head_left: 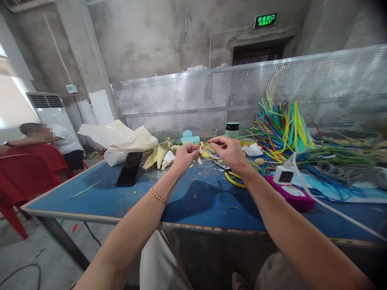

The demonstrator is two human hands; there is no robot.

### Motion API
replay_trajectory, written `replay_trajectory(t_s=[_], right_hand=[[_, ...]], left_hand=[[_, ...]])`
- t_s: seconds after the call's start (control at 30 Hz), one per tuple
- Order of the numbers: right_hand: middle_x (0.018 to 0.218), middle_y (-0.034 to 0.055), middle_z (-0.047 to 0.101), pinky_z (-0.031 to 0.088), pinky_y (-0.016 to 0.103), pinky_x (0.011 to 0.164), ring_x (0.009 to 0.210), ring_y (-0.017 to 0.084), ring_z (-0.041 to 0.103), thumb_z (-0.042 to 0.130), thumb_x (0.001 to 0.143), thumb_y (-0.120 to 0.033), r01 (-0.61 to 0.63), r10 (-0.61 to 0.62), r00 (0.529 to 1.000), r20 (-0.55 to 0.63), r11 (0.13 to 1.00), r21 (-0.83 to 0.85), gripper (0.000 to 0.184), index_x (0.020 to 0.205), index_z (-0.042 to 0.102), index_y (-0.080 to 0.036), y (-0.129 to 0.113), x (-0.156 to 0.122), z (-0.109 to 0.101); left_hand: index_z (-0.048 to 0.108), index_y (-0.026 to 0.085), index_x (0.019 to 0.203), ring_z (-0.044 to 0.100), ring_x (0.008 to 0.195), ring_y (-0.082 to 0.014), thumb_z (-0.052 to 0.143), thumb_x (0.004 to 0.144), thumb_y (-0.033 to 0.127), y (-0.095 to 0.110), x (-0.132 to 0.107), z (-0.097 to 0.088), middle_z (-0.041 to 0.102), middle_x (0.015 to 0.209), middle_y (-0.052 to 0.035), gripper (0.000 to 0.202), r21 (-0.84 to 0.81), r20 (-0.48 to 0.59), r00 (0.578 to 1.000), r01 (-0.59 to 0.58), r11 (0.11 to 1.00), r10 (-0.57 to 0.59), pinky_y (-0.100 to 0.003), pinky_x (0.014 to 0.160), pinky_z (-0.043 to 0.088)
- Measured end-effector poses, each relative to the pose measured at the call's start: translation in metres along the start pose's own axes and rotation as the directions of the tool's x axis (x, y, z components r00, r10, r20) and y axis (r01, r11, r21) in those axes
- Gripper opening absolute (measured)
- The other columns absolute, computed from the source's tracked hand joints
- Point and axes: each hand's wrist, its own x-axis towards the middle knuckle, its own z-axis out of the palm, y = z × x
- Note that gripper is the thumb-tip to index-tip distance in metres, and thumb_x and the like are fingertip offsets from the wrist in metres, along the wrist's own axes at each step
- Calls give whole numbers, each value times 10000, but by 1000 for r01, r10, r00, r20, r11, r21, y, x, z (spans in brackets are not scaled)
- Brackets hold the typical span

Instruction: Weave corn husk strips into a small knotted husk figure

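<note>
My left hand [185,157] is above the blue table with thumb and fingers pinched together. At its fingertips shows a small pale piece [201,148], like a scrap of dried husk, too small to name surely. My right hand [229,152] is just to the right, its fingers bent and thumb close to the index finger; anything between them is too small to make out. Left of my left hand lie pale yellow-green corn husks [161,155]. Beneath and beyond the hands are white scraps and thin strands. A yellow loop [234,180] lies below my right wrist.
A black phone [129,169] and white plastic bag [121,137] are on the left. To the right are a magenta box [302,201], white charger [284,176] with cable, and colourful strips [284,129]. A dark-lidded green jar [232,129] stands behind. A person [65,139] sits far left.
</note>
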Motion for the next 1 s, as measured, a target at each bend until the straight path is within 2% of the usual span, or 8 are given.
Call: replay_trajectory(t_s=[0.07,0.13,0.3,0.43,0.5,0.7,0.87,1.0], right_hand=[[911,80,711,463,318,709,801,194,630,630,773,-261,54,-53,995,88,999,-7,183,916,706,-176,-4,-2,2],[931,71,711,465,317,728,814,190,634,666,746,-255,78,-79,989,126,997,11,231,964,678,-181,-6,-4,5],[840,47,696,468,304,695,763,178,630,679,747,-270,72,-76,996,55,995,73,187,903,635,-175,-4,-5,11],[858,41,693,476,308,721,784,175,630,656,769,-252,95,-97,995,26,992,88,156,906,631,-184,-4,-6,14],[856,44,696,479,305,720,780,173,634,660,767,-252,83,-86,996,24,990,111,161,908,638,-178,-4,-6,14],[799,62,709,486,279,635,696,158,632,672,775,-327,-60,53,998,37,971,232,211,888,673,-149,-5,-5,11],[738,44,699,461,260,594,633,135,592,664,777,-293,-34,28,999,34,986,161,149,818,692,-152,-7,-5,10],[719,39,694,451,261,598,625,132,579,661,771,-275,-53,42,997,66,983,175,135,796,698,-147,-10,-6,8]], left_hand=[[657,116,714,452,528,-80,738,654,242,0,-1,2,586,577,-4,160,-2,-3,1000,-24,1000,24,-228,524,318],[652,117,702,443,524,-74,750,645,258,0,-3,4,577,573,4,181,-18,14,999,-52,998,52,-224,521,315],[640,117,658,452,540,-74,812,593,379,2,-6,7,577,573,1,320,-88,35,997,-58,994,61,-222,533,331],[664,110,684,489,570,-82,848,534,394,0,-5,8,612,611,-13,370,-156,3,999,-38,987,39,-229,565,364],[676,108,704,513,586,-90,845,540,384,0,-5,8,633,634,-24,363,-182,3,1000,-22,983,23,-236,584,384],[677,103,703,490,550,-78,792,598,290,3,-5,7,605,598,-10,244,-161,33,999,-16,987,22,-231,556,363],[691,105,731,434,534,-62,731,640,251,3,-5,6,584,597,2,177,-110,46,999,-5,994,10,-224,537,325],[683,105,703,399,525,-60,725,625,237,2,-5,5,559,573,12,159,-71,53,999,-8,997,12,-226,524,292]])
